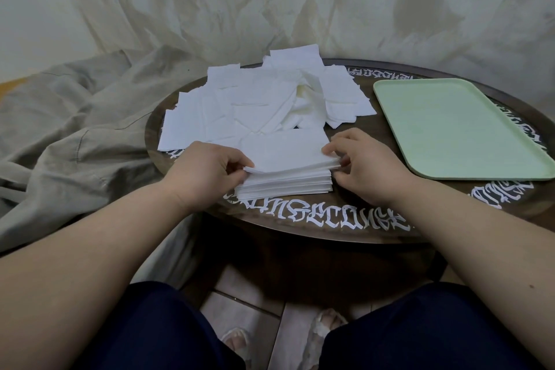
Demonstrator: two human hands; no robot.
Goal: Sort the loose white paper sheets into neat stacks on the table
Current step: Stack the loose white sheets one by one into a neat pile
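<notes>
A squared stack of white paper sheets (pixel 285 171) sits near the front edge of the round dark table (pixel 345 219). My left hand (pixel 207 168) grips the stack's left end, thumb on the top sheets and fingers curled under them. My right hand (pixel 363 162) pinches the stack's right end, with the top sheets lifted a little off the rest. Behind the stack lies a loose heap of white sheets (pixel 258 99), overlapping at many angles, some crumpled in the middle.
A pale green tray (pixel 459 129) with nothing on it lies on the table's right side. The table rim carries white lettering. Grey cloth (pixel 75 129) is bunched to the left of the table. A draped sheet hangs behind. My knees and slippered feet are below.
</notes>
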